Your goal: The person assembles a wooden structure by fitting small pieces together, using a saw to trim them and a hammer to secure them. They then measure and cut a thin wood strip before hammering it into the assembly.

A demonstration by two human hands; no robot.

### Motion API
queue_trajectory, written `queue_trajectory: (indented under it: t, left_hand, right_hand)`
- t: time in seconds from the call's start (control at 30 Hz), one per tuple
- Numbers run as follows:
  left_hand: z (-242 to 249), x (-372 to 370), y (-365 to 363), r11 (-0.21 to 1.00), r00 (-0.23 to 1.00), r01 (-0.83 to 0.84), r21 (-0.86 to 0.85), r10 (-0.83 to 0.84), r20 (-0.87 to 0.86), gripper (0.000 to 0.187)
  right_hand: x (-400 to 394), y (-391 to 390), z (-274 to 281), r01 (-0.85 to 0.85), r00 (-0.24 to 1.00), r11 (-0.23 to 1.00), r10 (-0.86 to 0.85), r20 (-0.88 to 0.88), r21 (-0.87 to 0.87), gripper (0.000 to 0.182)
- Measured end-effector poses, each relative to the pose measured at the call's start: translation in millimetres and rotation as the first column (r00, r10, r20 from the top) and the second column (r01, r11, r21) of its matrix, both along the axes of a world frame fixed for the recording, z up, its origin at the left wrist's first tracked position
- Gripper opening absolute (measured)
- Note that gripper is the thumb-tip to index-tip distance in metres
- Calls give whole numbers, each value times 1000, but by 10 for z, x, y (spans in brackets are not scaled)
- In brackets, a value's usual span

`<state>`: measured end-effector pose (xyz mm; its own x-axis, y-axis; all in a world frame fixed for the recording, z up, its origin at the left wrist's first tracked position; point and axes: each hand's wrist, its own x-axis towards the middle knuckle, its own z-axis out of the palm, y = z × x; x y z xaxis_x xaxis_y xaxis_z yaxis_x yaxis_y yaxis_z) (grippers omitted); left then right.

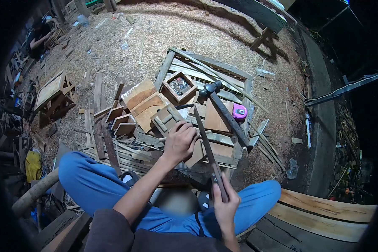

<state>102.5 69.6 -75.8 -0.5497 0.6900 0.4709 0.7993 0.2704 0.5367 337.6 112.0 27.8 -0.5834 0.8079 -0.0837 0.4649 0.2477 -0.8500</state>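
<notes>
We looked down on a floor thick with sawdust (155, 38), which filled the scene from nine o'clock round to two o'clock. At the centre lay a slatted wooden frame (222, 69), heaped with offcuts and boards. At four o'clock pale planks (327, 208) ran along the edge of where we sat, and our knees in blue trousers (88, 185) spread across the bottom from seven to five o'clock. A small wooden stool (52, 94) stood well apart at nine o'clock.

On the frame a hammer (222, 110) lay with its head toward twelve o'clock and its handle running down toward four. Just at eleven o'clock of the hammer head sat a small square wooden box (179, 86) with dark bits inside (we could not tell what they were). A pink tape measure (240, 111) rested just at three o'clock of the hammer handle.

Our right hand (225, 206) was closed around the handle end of a long, narrow dark blade (206, 145), seemingly a saw or file (we could not say which). From that grip the blade ran up toward eleven o'clock, across the stacked wood. Our left hand (179, 143) sat at ten o'clock of the right, fingers curled down and pressing on a small wooden piece (166, 117), with the blade passing just at its three o'clock side, close to the knuckles.
</notes>
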Motion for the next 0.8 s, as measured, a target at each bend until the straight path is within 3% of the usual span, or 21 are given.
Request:
queue_trajectory:
  t: [0.1,0.27,0.43,0.6,0.67,0.8]
  left_hand:
    - [22,37,-42,999,999,51,-15,-51,-3,18]
    - [-53,12,-12,1000,1000,0,4,0,-6,18]
    - [25,19,-18,1000,1000,11,4,-11,9,15]
    - [4,9,-16,1000,1000,12,17,-12,-2,15]
    - [7,11,-5,1000,1000,1,18,-1,4,15]
    - [22,-2,0,1000,1000,1,13,-1,-11,15]
  right_hand:
    - [68,-60,-13,8,1000,1000,-8,14,15,42]
    - [-340,98,-10,-34,999,999,33,29,34,42]
    - [169,-104,-10,21,1000,1000,-21,12,-16,42]
    - [-212,8,-38,37,999,999,-36,20,-24,42]
    - [-272,60,47,-53,998,997,52,25,58,42]
    - [176,-35,30,-3,1000,1000,4,-24,25,43]
